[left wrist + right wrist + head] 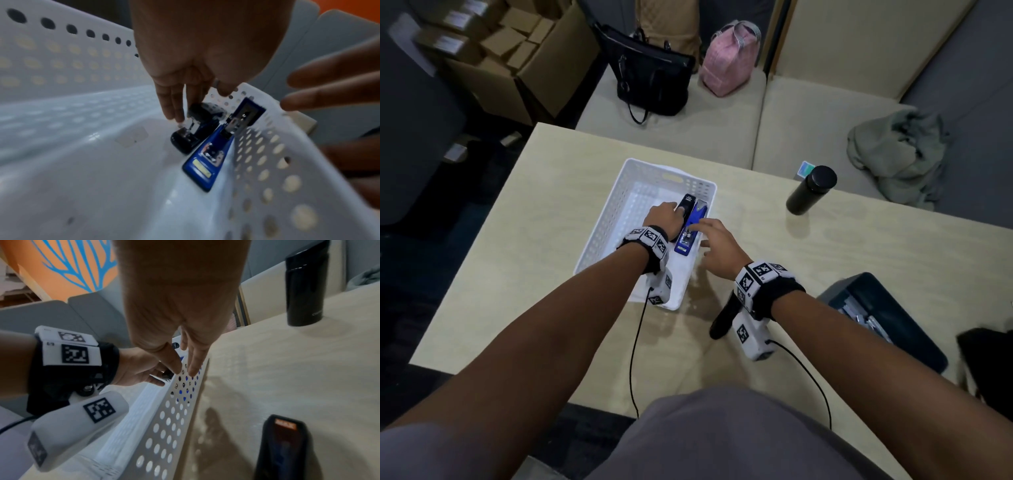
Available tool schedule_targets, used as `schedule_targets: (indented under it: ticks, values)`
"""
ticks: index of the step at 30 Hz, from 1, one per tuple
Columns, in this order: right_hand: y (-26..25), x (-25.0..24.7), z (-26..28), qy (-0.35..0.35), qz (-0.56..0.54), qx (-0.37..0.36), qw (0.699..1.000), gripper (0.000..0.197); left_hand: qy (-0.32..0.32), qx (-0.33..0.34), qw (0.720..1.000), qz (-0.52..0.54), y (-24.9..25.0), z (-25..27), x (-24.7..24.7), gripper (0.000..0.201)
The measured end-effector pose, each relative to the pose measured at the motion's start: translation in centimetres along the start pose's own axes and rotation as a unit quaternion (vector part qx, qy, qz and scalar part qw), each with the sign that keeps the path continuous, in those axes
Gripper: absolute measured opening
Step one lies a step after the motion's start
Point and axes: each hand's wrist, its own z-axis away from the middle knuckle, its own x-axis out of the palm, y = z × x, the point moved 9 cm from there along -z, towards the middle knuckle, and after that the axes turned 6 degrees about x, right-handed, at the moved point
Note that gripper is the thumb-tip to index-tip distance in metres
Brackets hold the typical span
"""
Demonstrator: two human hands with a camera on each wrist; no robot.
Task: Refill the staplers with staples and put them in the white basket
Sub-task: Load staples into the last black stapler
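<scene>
A white perforated basket (619, 192) stands mid-table. Inside it, along the right wall, a black stapler (689, 201) and a blue stapler (691, 228) lie side by side. My left hand (677, 213) reaches into the basket and its straight fingers (174, 107) touch the black stapler (193, 134) on its left side; the thumb looks clear of it. My right hand (703, 233) hovers over the blue stapler (207, 155) and the basket's right wall (164, 426), fingers (194, 363) spread and holding nothing. Another black stapler (720, 318) lies on the table beneath my right wrist.
A dark blue box with staple strips (883, 315) sits at the table's right edge. A black bottle (811, 190) stands right of the basket near the far edge. Bags (654, 78) and a grey cloth (897, 154) lie on the bench beyond.
</scene>
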Motion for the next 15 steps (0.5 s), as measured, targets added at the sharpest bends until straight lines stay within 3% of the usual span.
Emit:
schedule_targets:
  ticks: [3, 6, 9, 11, 13, 15]
  values:
    - [1.1, -1.4, 1.3, 0.018, -0.054, 0.001, 0.998, 0.064, 0.065, -0.002, 0.998, 0.018, 1.4, 1.2, -2.0, 0.043]
    - [3.9, -2.8, 2.8, 0.015, -0.017, 0.033, 0.999, 0.058, 0.154, 0.107, 0.982, 0.028, 6.1, 3.3, -3.9, 0.032]
    - [7.3, -4.3, 4.3, 0.013, 0.035, 0.076, 0.996, 0.055, 0.159, 0.224, 0.961, 0.002, 11.7, 6.7, -2.7, 0.021]
    - [9.1, -5.4, 5.5, 0.023, 0.053, 0.091, 0.994, 0.053, 0.101, 0.262, 0.959, -0.040, 14.4, 8.7, 0.2, 0.018]
    - [10.6, -6.4, 6.9, 0.032, 0.049, 0.097, 0.994, 0.050, -0.017, 0.279, 0.952, -0.125, 15.5, 10.3, 4.8, 0.022]
    - [11.8, -7.2, 8.0, 0.043, 0.036, 0.105, 0.993, 0.045, -0.179, 0.312, 0.897, -0.256, 14.6, 12.2, 10.1, 0.031]
